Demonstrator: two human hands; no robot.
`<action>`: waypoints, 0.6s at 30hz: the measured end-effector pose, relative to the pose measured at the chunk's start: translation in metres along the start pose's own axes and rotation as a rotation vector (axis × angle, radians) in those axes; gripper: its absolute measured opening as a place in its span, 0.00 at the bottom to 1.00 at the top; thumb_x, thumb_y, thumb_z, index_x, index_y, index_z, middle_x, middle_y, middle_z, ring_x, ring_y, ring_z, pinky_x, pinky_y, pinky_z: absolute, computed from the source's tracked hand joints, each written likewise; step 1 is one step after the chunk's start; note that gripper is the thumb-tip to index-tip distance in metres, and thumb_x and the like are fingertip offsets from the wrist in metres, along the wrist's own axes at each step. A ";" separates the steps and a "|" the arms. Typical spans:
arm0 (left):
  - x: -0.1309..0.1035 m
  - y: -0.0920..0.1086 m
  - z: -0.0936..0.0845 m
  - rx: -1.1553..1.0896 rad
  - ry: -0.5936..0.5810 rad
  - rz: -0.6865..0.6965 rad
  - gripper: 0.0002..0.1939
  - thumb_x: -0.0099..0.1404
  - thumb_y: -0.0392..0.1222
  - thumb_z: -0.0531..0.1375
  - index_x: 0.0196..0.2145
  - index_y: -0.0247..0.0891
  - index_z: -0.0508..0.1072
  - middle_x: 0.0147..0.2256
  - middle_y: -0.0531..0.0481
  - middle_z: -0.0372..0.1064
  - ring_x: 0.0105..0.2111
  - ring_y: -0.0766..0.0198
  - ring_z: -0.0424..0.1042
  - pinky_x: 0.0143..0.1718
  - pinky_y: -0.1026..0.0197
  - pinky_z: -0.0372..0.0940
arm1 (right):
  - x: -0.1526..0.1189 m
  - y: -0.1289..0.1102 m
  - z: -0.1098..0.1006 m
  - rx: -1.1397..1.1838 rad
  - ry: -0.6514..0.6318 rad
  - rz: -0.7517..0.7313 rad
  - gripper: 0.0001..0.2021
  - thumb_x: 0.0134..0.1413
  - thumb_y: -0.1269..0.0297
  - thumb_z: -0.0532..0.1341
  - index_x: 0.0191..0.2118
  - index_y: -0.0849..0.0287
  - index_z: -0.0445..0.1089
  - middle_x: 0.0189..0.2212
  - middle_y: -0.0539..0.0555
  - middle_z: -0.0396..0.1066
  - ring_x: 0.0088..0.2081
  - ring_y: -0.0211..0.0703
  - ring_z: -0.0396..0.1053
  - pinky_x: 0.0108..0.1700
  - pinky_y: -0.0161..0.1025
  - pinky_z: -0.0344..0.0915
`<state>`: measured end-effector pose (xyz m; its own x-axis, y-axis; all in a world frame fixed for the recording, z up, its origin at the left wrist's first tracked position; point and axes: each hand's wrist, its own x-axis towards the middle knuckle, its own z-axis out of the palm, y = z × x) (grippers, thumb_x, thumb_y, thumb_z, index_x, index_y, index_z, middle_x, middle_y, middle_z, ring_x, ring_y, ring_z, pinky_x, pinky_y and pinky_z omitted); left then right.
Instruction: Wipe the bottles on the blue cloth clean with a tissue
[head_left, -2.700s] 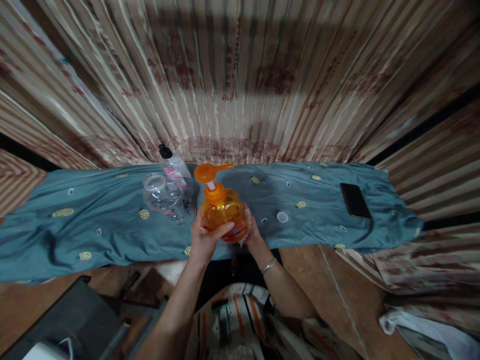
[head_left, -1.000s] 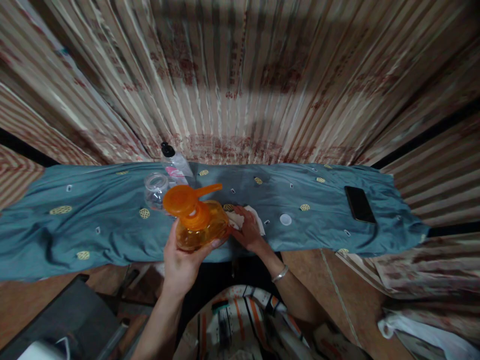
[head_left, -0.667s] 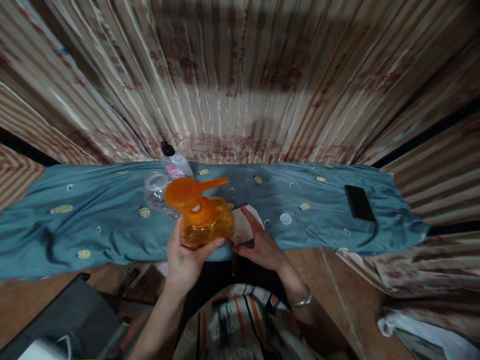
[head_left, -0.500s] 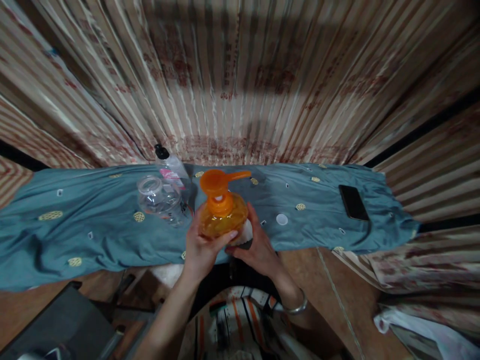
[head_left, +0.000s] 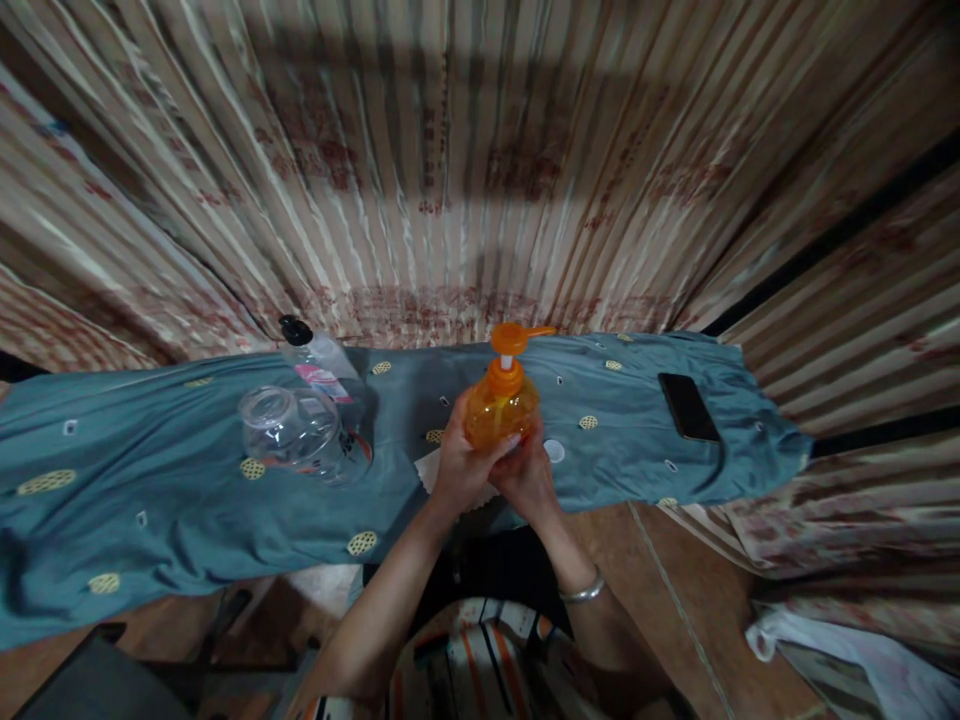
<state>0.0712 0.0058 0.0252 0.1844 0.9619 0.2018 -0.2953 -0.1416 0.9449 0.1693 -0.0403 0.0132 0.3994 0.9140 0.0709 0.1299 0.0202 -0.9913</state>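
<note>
Teal-draped surface (head_left: 622,462) behind, left fingers (head_left: 501,450) and right fingers (head_left: 534,442) clasp the mid-frame orange bottle (head_left: 496,412), probably slick, best cupped low

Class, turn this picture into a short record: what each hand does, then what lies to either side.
Left hand: gripping the orange bottle, thumb across its front
Right hand: against the same bottle's right side, grip partly hidden
Bottle top: orange pump, spout pointing right
Beneath the hands: white sheet, partly covered
To the left: clear jar; black-topped bottle behind it
To the right: white disc; phone farther right
Surface: teal cloth
Backdrop: striped curtain
</note>
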 end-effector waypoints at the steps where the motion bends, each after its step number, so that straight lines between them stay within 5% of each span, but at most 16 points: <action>1: 0.005 -0.005 0.003 0.015 -0.019 0.015 0.32 0.61 0.51 0.68 0.59 0.39 0.66 0.54 0.41 0.70 0.52 0.53 0.73 0.56 0.40 0.70 | 0.005 0.002 -0.002 -0.026 0.004 -0.012 0.52 0.34 0.64 0.74 0.67 0.56 0.52 0.62 0.64 0.67 0.61 0.62 0.67 0.65 0.58 0.62; 6: 0.033 -0.027 0.023 0.109 -0.096 0.092 0.33 0.63 0.52 0.65 0.62 0.41 0.63 0.61 0.39 0.62 0.60 0.47 0.65 0.62 0.35 0.64 | 0.036 0.015 -0.016 -0.099 0.044 -0.114 0.40 0.41 0.61 0.71 0.62 0.54 0.56 0.58 0.63 0.70 0.58 0.59 0.70 0.62 0.56 0.64; 10: 0.043 -0.048 0.034 0.195 -0.159 0.119 0.37 0.64 0.53 0.64 0.66 0.43 0.57 0.66 0.38 0.54 0.64 0.44 0.60 0.64 0.32 0.61 | 0.068 0.031 -0.032 -0.145 0.180 -0.085 0.43 0.36 0.53 0.73 0.59 0.58 0.58 0.51 0.64 0.73 0.50 0.59 0.74 0.56 0.56 0.68; 13: 0.034 -0.066 0.031 0.291 -0.177 0.129 0.37 0.64 0.54 0.64 0.66 0.43 0.57 0.69 0.39 0.48 0.68 0.41 0.53 0.67 0.29 0.54 | 0.093 0.040 -0.047 -0.218 0.281 -0.067 0.48 0.32 0.48 0.74 0.59 0.61 0.58 0.50 0.64 0.73 0.48 0.58 0.74 0.53 0.55 0.69; 18: 0.011 -0.089 0.008 0.438 -0.214 0.129 0.34 0.65 0.54 0.62 0.64 0.42 0.60 0.68 0.39 0.52 0.66 0.43 0.57 0.65 0.31 0.57 | 0.126 0.051 -0.066 -0.347 0.381 -0.085 0.54 0.27 0.45 0.75 0.62 0.63 0.57 0.53 0.66 0.72 0.53 0.60 0.71 0.57 0.55 0.66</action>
<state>0.1069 0.0269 -0.0543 0.3737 0.8671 0.3292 0.0842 -0.3852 0.9190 0.2865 0.0493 -0.0207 0.6677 0.7015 0.2489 0.4439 -0.1068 -0.8897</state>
